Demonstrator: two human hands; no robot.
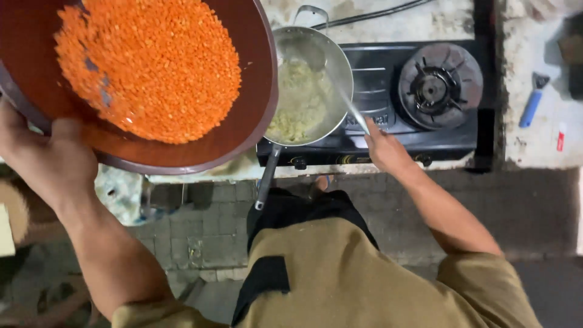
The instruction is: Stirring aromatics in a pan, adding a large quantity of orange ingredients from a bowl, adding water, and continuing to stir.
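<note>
At the upper left of the frame a brown bowl [243, 91] of loose red lentils [152, 67], judged heavy and spill-prone, is gripped at its rim by the left hand [51, 161], fingers hidden beneath, while the right hand [385, 149] pinches a metal spoon [349, 100] in the pan [316, 79].

Brown bowl [246, 130] of orange lentils [155, 67] tilted beside steel pan [337, 61]

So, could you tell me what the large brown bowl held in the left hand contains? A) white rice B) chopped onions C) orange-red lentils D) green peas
C: the brown bowl, gripped at its rim by the left hand, is heaped with small orange-red lentils, while the right hand holds a metal utensil in the pan on the stove.
</note>
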